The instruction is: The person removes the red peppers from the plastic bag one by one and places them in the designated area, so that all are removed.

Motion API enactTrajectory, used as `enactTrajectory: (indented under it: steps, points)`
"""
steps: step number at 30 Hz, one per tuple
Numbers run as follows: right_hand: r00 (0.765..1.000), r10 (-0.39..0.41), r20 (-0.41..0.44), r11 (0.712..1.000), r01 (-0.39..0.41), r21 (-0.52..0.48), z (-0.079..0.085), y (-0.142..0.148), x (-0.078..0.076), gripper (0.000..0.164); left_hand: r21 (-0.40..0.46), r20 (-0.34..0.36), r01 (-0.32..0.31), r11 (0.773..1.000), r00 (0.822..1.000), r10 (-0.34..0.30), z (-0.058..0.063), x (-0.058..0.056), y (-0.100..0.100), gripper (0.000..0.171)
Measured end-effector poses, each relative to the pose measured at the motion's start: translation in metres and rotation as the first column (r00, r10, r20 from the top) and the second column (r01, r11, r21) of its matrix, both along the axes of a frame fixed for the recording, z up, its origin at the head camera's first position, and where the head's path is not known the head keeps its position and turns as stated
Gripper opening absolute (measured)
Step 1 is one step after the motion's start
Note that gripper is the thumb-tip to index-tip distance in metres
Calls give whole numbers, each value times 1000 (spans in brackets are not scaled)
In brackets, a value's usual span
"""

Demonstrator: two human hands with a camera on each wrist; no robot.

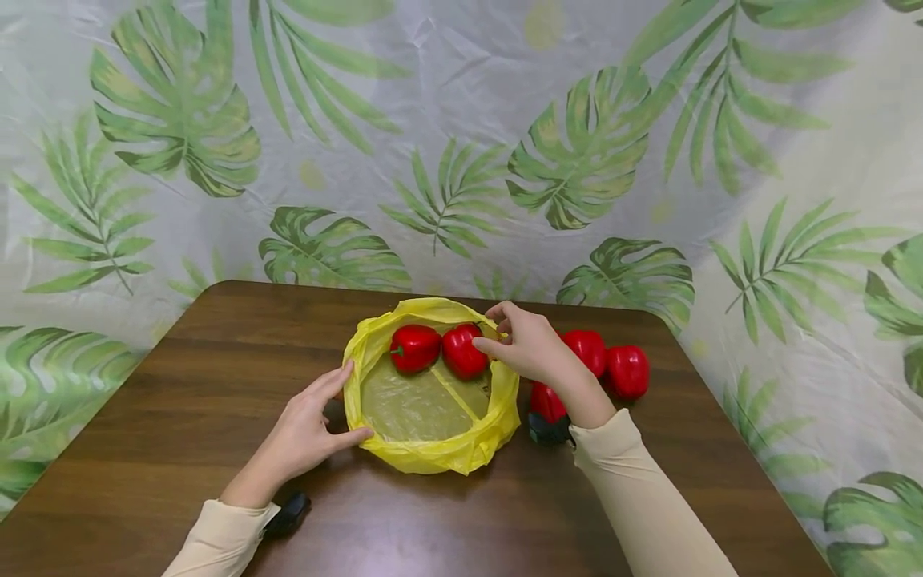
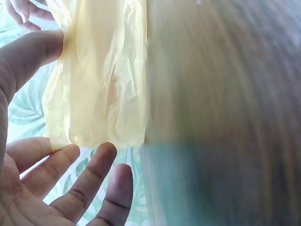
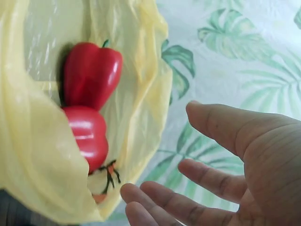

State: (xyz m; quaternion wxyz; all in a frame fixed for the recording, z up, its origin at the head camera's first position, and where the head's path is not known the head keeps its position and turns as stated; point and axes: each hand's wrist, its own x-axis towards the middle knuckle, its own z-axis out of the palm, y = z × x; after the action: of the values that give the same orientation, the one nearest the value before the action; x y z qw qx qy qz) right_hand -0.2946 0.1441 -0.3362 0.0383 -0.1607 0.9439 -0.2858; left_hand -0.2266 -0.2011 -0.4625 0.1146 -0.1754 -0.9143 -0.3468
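A yellow plastic bag (image 1: 440,455) stands on the table with its mouth spread wide and its rim rolled outward. Inside, two red bell peppers (image 1: 416,349) lie side by side at the far side; the right-hand pepper (image 3: 87,134) is partly covered by the bag's edge in the right wrist view. My left hand (image 1: 301,433) rests against the bag's left side, thumb and fingers spread along it. Over the bag's right rim is my right hand (image 1: 530,344), fingers loosely bent and apart, holding nothing.
Several more red bell peppers (image 1: 627,372) lie on the brown wooden table (image 1: 180,433) to the right of the bag, partly hidden by my right forearm. Behind the table hangs a pale leaf-patterned cloth (image 1: 461,96).
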Motion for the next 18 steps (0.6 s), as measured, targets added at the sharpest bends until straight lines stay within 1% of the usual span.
enactTrajectory:
  steps: [4,9,14,18]
  points:
    - [999,12,46,999,-14,42,0,-13,-7,61,3,0,3,1000,1000,-3,-1,0,0,103]
    - [996,25,90,995,-33,92,-3,-27,-18,60,1,12,-4,1000,1000,4,-2,1,-1,103]
    - [995,32,96,988,-46,146,-5,-35,-28,59,5,16,-6,1000,1000,6,-3,2,-1,103]
    - [995,28,95,985,-43,168,-6,-38,-33,60,11,15,-4,1000,1000,3,-1,1,-1,102]
